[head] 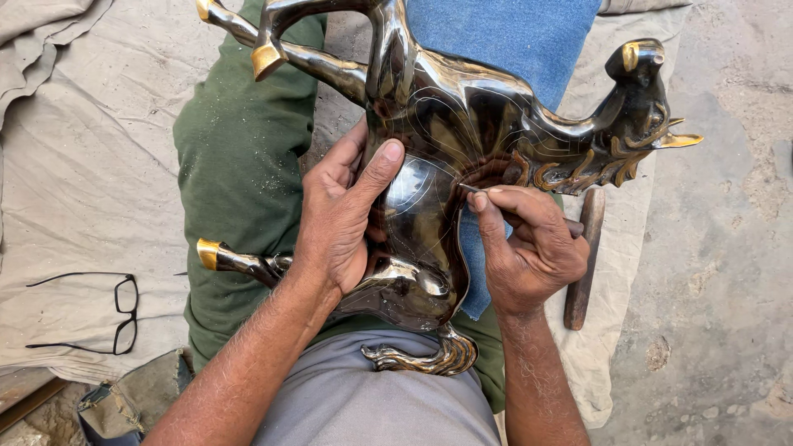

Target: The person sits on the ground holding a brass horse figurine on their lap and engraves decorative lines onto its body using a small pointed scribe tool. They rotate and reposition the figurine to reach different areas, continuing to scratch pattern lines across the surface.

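The horse figure's [446, 165] upper legs run past the top edge.

black eyeglasses [116, 314], wooden-handled tool [584, 264], beige cloth [83, 182]

Floor-level craft workshop: spread cloth [74, 190], bare concrete floor [727, 248].

You get 1 view, worn on your head, facing straight down and close over your lap; your forearms enter from the lower edge, ground filling the right side.
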{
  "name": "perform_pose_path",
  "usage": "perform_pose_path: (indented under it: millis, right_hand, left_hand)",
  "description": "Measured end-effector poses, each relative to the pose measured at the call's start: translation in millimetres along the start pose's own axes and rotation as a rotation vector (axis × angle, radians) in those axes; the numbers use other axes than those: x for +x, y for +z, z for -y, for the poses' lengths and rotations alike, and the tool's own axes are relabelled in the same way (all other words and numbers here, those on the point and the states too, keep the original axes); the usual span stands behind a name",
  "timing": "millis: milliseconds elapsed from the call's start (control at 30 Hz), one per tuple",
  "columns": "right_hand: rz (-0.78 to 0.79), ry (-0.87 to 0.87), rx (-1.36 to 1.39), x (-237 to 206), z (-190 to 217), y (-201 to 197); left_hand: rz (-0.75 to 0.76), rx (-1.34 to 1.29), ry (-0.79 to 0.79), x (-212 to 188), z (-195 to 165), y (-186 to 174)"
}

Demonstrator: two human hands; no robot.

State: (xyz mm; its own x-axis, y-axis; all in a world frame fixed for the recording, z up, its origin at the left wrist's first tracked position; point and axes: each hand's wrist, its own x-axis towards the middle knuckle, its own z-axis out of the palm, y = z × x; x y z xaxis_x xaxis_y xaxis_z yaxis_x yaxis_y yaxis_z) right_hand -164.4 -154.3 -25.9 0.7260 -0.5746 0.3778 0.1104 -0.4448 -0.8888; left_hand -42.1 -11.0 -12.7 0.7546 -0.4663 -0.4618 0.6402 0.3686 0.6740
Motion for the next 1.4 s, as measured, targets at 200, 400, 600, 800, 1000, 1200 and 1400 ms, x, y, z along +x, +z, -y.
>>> perform_pose_path:
  millis: [200, 400, 600, 800, 1000, 1200, 1400]
  right_hand:
    - [0.030, -0.090, -0.065, 6, -2, -2]
    - [0.043, -0.088, -0.090, 9, 0, -3]
    - [0.054, -0.055, -0.058, 9, 0, -6]
    - [0.030, -0.027, -0.019, 4, -2, -5]
    - [0.045, -0.033, 0.041, 1, -2, -5]
    - [0.063, -0.018, 0.108, -5, -1, -5]
    - [0.081, -0.037, 0.146, -6, -5, -7]
  left_hand:
    - [0.003, 0.020, 0.015, 0, 0, -1]
    - [-0.003, 0.012, 0.009, 1, 2, -1]
    - [0.009, 0.037, 0.020, 1, 2, 0]
    - [0.012, 0.028, 0.006, 1, 2, 0]
    - [0.021, 0.052, 0.031, 0, 3, -1]
    - [0.028, 0.013, 0.037, 0, 5, -1]
    - [0.038, 0.003, 0.041, 0, 5, -2]
